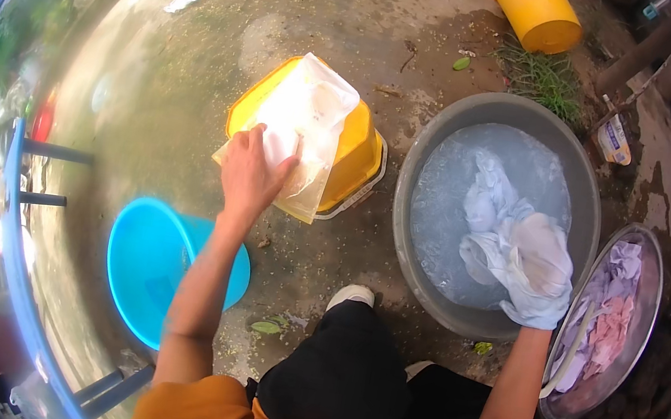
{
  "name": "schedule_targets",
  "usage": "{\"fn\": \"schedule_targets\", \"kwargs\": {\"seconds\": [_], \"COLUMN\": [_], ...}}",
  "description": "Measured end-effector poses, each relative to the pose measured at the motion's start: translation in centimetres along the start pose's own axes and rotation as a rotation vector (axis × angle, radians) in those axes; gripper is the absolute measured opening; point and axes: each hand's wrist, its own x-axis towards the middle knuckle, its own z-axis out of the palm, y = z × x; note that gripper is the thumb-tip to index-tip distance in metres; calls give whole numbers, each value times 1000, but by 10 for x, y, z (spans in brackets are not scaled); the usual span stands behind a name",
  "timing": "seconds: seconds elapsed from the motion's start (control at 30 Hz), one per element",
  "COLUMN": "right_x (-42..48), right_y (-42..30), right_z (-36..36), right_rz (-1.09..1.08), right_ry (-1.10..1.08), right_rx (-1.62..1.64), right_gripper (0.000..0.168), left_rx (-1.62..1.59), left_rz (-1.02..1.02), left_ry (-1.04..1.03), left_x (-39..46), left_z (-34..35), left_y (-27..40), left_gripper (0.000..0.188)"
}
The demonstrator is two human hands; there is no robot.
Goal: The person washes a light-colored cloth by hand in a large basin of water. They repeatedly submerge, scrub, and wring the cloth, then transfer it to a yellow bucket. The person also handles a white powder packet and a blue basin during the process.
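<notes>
My left hand (253,174) reaches onto a clear plastic bag (319,103), its thumb and fingers spread on the bag's near part. Whether the plastic is pinched between them cannot be made out. Beneath the bag is a yellow plastic container (352,160), apparently upside down on a pale-rimmed base. My right hand is inside or under a wet white cloth (538,266), which covers it to the wrist, so its fingers are hidden. The cloth trails into cloudy, sudsy water (442,193) in a large grey plastic tub (405,246), and my covered hand is over the tub's near right side.
A blue plastic bucket (134,270) stands left, behind my left forearm. Right of the tub, a metal basin (629,357) holds lilac and pink cloths (610,329). A yellow bucket (534,11) lies far off, and a printed pouch (614,140) is near the tub. Blue metal rail (10,252) edges the left.
</notes>
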Motion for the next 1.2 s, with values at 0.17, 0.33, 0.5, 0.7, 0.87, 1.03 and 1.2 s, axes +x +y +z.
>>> {"fn": "schedule_targets", "kwargs": {"seconds": [0.17,0.33,0.5,0.7,0.87,1.03,1.2], "right_x": [7,-1,-30,-30,-46,-55,-50], "right_y": [34,23,76,61,44,68,63], "right_z": [2,21,33,64,59,61,68], "right_rz": [-57,149,691,557,542,572,692], "right_ry": [-222,-8,-77,-107,93,1,-27], "right_rx": [1,423,1660,1981,1718,2170,1988], "right_gripper": [18,29,53,63,52,48,63], "left_rx": [115,-313,-1167,-721,-901,-825,-832], "left_rz": [23,32,-216,356,358,415,284], "left_ry": [-487,-264,-406,-324,-360,-177,-351], "left_x": [39,53,40,-87,-65,-106,-65], "left_z": [11,35,2,61,87,88,120], "left_y": [21,-52,125,327,327,339,325], "left_gripper": [57,33,28,38,39,40,46]}}
